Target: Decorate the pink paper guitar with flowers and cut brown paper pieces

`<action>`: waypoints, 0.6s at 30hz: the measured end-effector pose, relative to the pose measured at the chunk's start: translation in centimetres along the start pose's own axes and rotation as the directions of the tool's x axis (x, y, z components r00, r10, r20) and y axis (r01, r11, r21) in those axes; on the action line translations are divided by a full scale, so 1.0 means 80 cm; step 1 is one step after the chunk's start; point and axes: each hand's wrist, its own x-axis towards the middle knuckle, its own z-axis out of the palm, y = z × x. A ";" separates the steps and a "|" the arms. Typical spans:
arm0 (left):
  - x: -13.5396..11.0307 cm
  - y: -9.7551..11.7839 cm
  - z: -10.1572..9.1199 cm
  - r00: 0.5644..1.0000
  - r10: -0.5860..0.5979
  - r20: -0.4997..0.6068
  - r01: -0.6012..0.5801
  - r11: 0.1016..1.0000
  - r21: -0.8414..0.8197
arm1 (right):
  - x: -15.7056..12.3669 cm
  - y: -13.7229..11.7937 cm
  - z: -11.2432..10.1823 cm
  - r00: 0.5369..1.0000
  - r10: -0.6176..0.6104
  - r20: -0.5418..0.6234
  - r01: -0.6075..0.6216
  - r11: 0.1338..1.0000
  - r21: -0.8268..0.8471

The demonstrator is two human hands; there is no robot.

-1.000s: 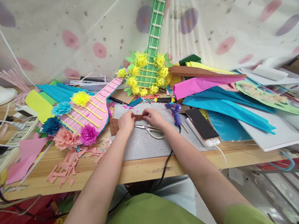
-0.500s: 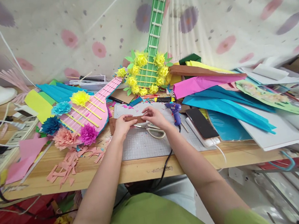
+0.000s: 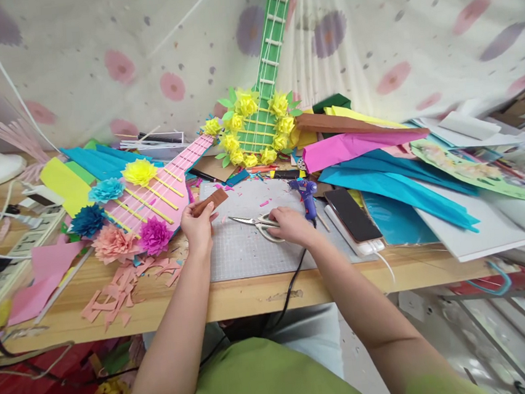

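A folded strip of brown paper (image 3: 214,200) is pinched in my left hand (image 3: 198,227), near the left edge of the grey cutting mat (image 3: 235,258). My right hand (image 3: 292,224) has its fingers closed on the handles of the scissors (image 3: 261,223). The scissors lie low over the mat with their blades pointing left and slightly apart. A purple glue gun (image 3: 308,199) rests just beyond my right hand. Small paper scraps dot the mat between my hands.
A pink paper guitar (image 3: 169,190) with paper flowers lies at left, and a green one (image 3: 260,123) leans at the back. Cut pink scraps (image 3: 114,292) lie front left. A phone (image 3: 352,215) sits on a white device at right, beside blue paper (image 3: 400,180).
My right hand has let go of the brown paper and moved right and down onto the scissors' handles. My left hand has drawn slightly left with the paper.
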 end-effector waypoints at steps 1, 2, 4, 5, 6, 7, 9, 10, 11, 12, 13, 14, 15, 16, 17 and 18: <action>-0.003 -0.004 0.003 1.000 0.020 -0.017 -0.020 1.000 -0.013 | 0.000 0.001 0.002 1.000 0.002 -0.013 -0.001 1.000 0.021; -0.007 -0.010 0.008 0.999 0.038 -0.031 -0.038 0.999 -0.024 | 0.001 0.002 0.002 1.000 0.014 -0.023 -0.012 0.998 0.062; -0.018 -0.022 0.018 0.998 0.059 -0.033 -0.060 0.998 -0.029 | 0.006 0.006 0.001 0.996 0.087 -0.037 -0.076 0.972 0.222; -0.024 -0.029 0.023 0.998 0.064 -0.022 -0.065 0.998 -0.011 | 0.009 0.008 -0.001 0.989 0.142 -0.034 -0.121 0.928 0.352; -0.028 -0.036 0.027 0.997 0.073 0.004 -0.073 0.997 0.015 | 0.012 0.010 -0.002 0.980 0.196 -0.021 -0.159 0.848 0.506; -0.030 -0.042 0.030 0.996 0.081 0.030 -0.083 0.995 0.048 | 0.016 0.012 -0.003 0.972 0.237 -0.001 -0.178 0.731 0.659; -0.028 -0.054 0.035 0.993 0.116 0.026 -0.118 0.981 0.155 | 0.023 0.012 -0.001 0.959 0.281 0.029 -0.164 0.467 0.869; -0.025 -0.059 0.037 0.990 0.137 0.028 -0.140 0.967 0.215 | 0.027 0.011 0.002 0.954 0.298 0.025 -0.139 0.368 0.919; -0.020 -0.064 0.039 0.988 0.152 0.040 -0.157 0.950 0.269 | 0.030 0.010 0.006 0.946 0.325 0.006 -0.112 0.309 0.945; -0.015 -0.069 0.043 0.985 0.156 0.072 -0.171 0.934 0.314 | 0.032 0.009 0.012 0.931 0.363 -0.029 -0.082 0.284 0.955; -0.012 -0.074 0.047 0.982 0.152 0.108 -0.180 0.920 0.347 | 0.034 0.007 0.018 0.911 0.407 -0.071 -0.050 0.279 0.959; -0.010 -0.080 0.054 0.980 0.143 0.141 -0.186 0.911 0.368 | 0.035 0.006 0.024 0.887 0.447 -0.120 -0.016 0.288 0.958; -0.011 -0.085 0.062 0.977 0.128 0.173 -0.186 0.907 0.378 | 0.035 0.005 0.029 0.864 0.472 -0.174 0.024 0.308 0.951; -0.015 -0.091 0.073 0.974 0.119 0.193 -0.185 0.908 0.376 | 0.034 0.004 0.033 0.840 0.491 -0.230 0.063 0.334 0.941; -0.021 -0.096 0.085 0.974 0.091 0.209 -0.163 0.919 0.360 | 0.032 0.003 0.036 0.815 0.504 -0.288 0.099 0.368 0.924; -0.029 -0.101 0.098 0.967 0.049 0.250 -0.132 0.935 0.328 | 0.028 0.003 0.037 0.786 0.514 -0.343 0.126 0.410 0.903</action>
